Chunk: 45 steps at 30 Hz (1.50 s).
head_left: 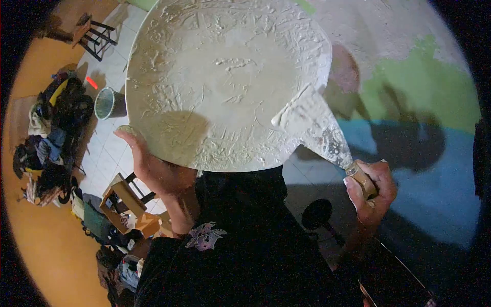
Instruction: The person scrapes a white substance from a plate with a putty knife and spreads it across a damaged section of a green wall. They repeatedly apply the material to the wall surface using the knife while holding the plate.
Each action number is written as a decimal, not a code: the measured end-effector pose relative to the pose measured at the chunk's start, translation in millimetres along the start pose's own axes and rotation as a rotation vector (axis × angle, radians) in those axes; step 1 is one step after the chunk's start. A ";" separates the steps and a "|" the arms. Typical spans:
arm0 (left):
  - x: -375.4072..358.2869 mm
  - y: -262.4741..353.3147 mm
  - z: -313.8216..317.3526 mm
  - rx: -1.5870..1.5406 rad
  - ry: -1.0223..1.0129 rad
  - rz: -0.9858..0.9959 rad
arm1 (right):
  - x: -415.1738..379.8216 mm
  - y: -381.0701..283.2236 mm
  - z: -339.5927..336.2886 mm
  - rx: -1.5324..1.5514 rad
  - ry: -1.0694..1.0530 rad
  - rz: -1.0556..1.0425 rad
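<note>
A large round plate [230,102], smeared all over with whitish putty, fills the upper middle of the head view. My left hand [153,161] supports it from below at its lower left edge, thumb showing at the rim and the other fingers hidden underneath. In my right hand [376,192] is a putty knife [325,128], its fingers wrapped round the wooden handle. The wide blade is coated with putty and overlaps the plate's lower right rim.
On the right stands a wall [424,102] painted green and blue with a greyish patch above. A bucket [106,104] sits on the tiled floor to the left. Beyond it are a heap of clothes and bags [56,138], a wooden stool [94,36] and an open box [123,202].
</note>
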State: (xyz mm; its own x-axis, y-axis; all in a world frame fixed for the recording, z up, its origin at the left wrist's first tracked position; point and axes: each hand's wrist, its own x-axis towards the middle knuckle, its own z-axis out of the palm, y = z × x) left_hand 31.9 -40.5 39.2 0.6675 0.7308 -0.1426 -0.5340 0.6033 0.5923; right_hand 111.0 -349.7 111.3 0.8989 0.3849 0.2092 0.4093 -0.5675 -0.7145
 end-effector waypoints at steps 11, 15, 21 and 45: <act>9.0 8.5 -16.3 0.126 0.108 0.041 | -10.7 -18.2 53.0 0.139 -0.128 0.159; 15.1 18.2 -32.7 0.124 -0.162 -0.087 | -7.5 -17.8 52.5 0.258 -0.026 0.183; 15.2 9.9 -40.1 0.158 0.064 0.053 | 20.0 -0.7 -1.5 -0.020 0.089 -0.061; 24.6 23.4 -32.7 0.601 0.360 0.056 | 53.8 -10.9 -1.0 0.068 -0.215 -0.100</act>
State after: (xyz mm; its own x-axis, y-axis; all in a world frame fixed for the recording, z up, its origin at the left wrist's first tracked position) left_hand 18.9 2.1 23.7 0.3788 0.8785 -0.2911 -0.1136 0.3563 0.9274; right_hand 155.1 -323.6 131.0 0.7976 0.5868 0.1399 0.4769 -0.4713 -0.7419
